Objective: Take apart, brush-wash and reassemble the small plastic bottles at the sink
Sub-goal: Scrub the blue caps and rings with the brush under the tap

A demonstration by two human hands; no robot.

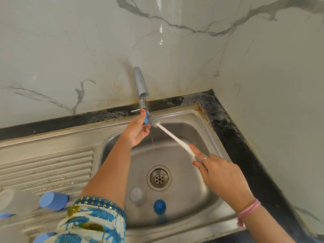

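No brand, label or writing could be read on anything in view. Just above the middle of the frame, the left hand [138, 128] pinched a small blue plastic piece [146, 118] between thumb and fingers, directly under the chrome tap [141, 85]. The grey bristled head of a bottle brush [172, 135] touched that blue piece, and its slim white handle ran down to the right into the right hand [217, 174], which gripped it with the index finger laid straight along the shaft. A thin stream of water fell beneath the left hand into the brushed stainless-steel sink [198, 127], whose round strainer drain [159, 178] sat at centre.

In the lower part of the basin lay a translucent grey rounded bottle part [137, 195] and, just beside it, a dark blue cap [159, 206]. On the ribbed steel drainboard [47, 167] at lower left lay a bottle with a pale blue cylindrical cap [53, 200] and a cloudy, blurred body. The wall behind was glossy white marble-look tile [70, 50] with grey veins, and the counter edge was black speckled stone [233, 130].
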